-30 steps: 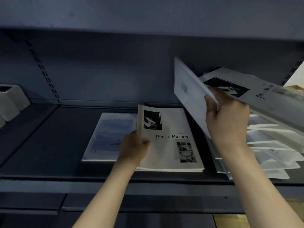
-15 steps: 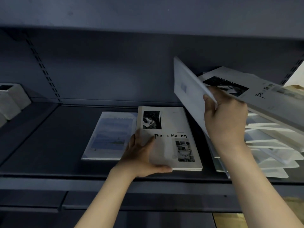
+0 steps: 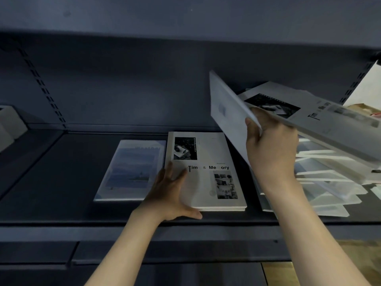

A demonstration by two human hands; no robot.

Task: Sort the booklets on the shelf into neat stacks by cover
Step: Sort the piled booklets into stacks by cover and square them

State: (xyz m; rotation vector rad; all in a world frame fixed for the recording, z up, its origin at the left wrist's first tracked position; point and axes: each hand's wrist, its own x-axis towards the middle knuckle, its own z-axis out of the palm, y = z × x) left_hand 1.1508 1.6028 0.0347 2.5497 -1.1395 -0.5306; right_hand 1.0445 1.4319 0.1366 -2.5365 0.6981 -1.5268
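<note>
A neat stack of grey "Time & Memory" booklets [image 3: 214, 174] lies at the middle of the dark shelf [image 3: 51, 182]. My left hand [image 3: 171, 193] lies flat against the stack's left front corner, fingers straight on the cover and thumb along the front edge. Just left of it lies a blue landscape-cover booklet [image 3: 132, 170]. My right hand [image 3: 270, 145] grips a lifted bundle of booklets [image 3: 321, 120] held tilted above a fanned, untidy pile [image 3: 321, 188] at the right; the bundle's top cover also reads "Time & Memory".
A pale box [image 3: 10, 126] stands at the far left of the shelf. The upper shelf board [image 3: 185, 19] hangs close overhead. Perforated uprights [image 3: 43, 87] run up the back wall. A shelf lip [image 3: 82, 230] runs along the front.
My left hand let go of the grey stack's left edge, flattened onto its front left corner and squared the stack. My right hand and its bundle barely moved.
</note>
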